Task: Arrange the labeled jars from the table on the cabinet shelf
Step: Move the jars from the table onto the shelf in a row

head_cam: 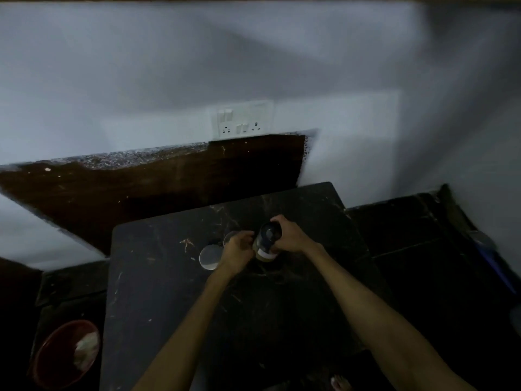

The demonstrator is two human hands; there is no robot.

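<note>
Dim, blurred view. Both hands are on one dark-lidded jar [266, 241] standing near the middle of the dark surface [158, 292]. The right hand [290, 234] curls round its lid and upper body; the left hand [239, 248] curls against its left side, fingers at the glass. Its pale label band is unreadable.

Recommended handling: keep the jar upright, hold the body rather than the lid alone, and lift straight up before turning towards the shelf, which is not in view.

Obstructions: a jar with a pale lid [210, 256] stands just beside the left hand, and another clear jar [230, 237] is partly hidden behind it; either could be knocked. A red bowl [56, 359] sits on the floor, lower left, well apart.
</note>
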